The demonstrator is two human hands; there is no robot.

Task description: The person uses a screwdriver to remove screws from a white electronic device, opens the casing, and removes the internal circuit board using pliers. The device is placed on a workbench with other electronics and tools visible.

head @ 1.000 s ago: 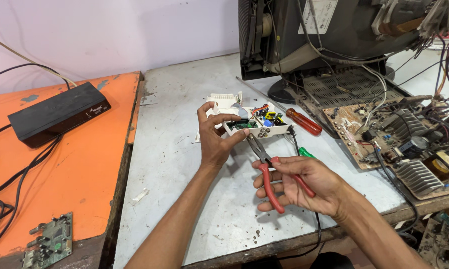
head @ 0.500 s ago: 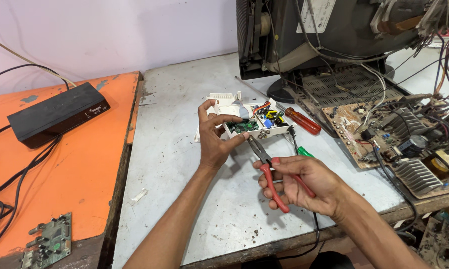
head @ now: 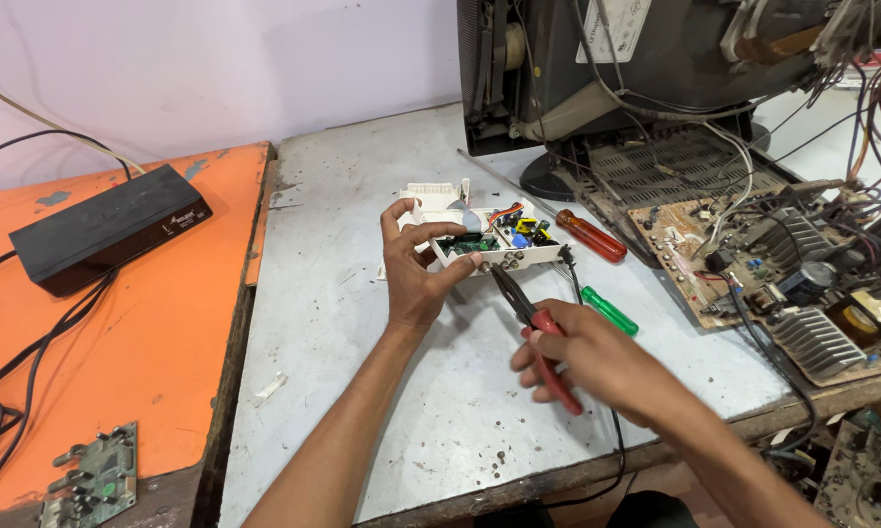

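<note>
My left hand (head: 416, 264) grips the near left corner of an opened white plastic device case (head: 519, 256), which lies on the grey table (head: 343, 293) with a green circuit board and coloured parts inside. My right hand (head: 587, 357) holds red-handled pliers (head: 533, 328). Their dark jaws point up and left, and the tips sit at the case's front edge, close to my left fingertips. A black cable runs from the case past my right hand and off the table's front edge.
A red-handled screwdriver (head: 592, 237) and a green-handled one (head: 609, 311) lie right of the case. An opened old television (head: 607, 68) with exposed boards (head: 753, 254) fills the right. On the orange table (head: 118, 332) sit a black box (head: 108, 235), cables and a small green board (head: 93, 479).
My right hand has brought the pliers closer to the case, so the jaws now reach its front edge. My left hand keeps its grip on the case.
</note>
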